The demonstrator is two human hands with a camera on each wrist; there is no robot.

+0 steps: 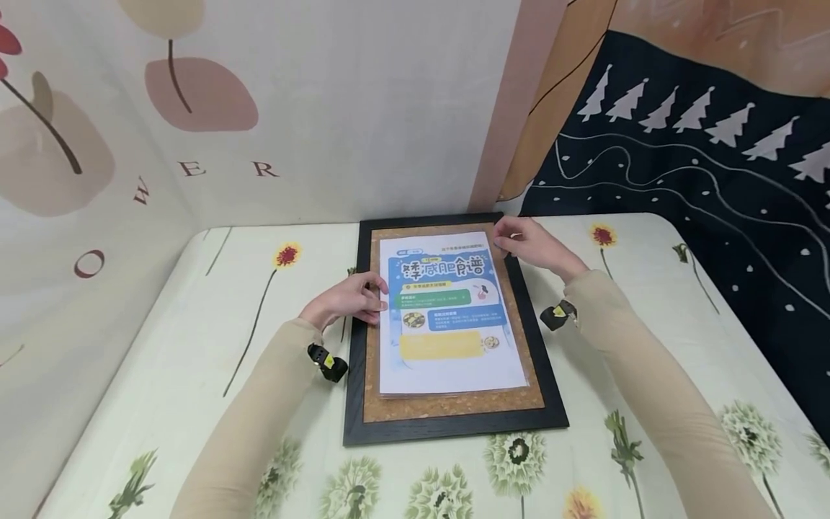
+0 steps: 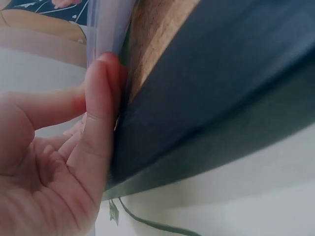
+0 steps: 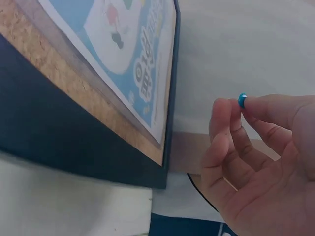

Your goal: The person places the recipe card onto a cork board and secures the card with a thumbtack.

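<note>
My left hand (image 1: 350,298) pinches the paper (image 1: 450,313) at its left edge; my right hand (image 1: 537,246) pinches 1 small blue bead (image 3: 241,101), partly hidden, its underside impossible to make out.

Head view bright, evenly lit, faint shadows beside sleeves (image 1: 648,389); wrist views dimmer, hazy, soft

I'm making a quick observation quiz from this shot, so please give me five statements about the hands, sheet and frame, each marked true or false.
1. The right hand holds a small blue object. True.
2. The left hand is at the right edge of the sheet. False: it is at the left edge.
3. Brown cork shows around the sheet. True.
4. The frame is white. False: it is black.
5. The tablecloth is plain. False: it has flowers on it.
</note>
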